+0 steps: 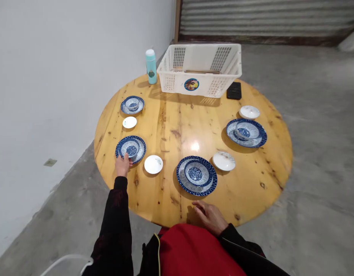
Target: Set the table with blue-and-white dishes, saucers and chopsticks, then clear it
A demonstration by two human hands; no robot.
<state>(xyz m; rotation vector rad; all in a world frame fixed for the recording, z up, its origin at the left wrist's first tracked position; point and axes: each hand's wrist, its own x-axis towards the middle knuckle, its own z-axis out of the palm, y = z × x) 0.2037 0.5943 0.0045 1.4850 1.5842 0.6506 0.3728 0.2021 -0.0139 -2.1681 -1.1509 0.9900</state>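
At the table's left side my left hand [123, 165] is closed on the near rim of a blue-and-white bowl [130, 148]. That bowl sits on a blue-rimmed plate [141, 147], and part of its near edge is hidden by my fingers. A small white dish [153, 164] lies just right of that plate. My right hand [210, 217] rests at the near table edge, holding nothing, its fingers loosely apart. Just beyond it is another blue-rimmed plate [182, 183] with a bowl [195, 173] on it, and a white dish [224, 161] beside them.
The round wooden table [171, 126] also bears a plate with bowl [132, 104] and a dish [129, 122] at far left, another plate [261, 141] and dish [249, 112] at right. Behind stand a white basket [205, 86] holding sticks, a turquoise bottle [151, 67] and a black phone-like object [234, 91].
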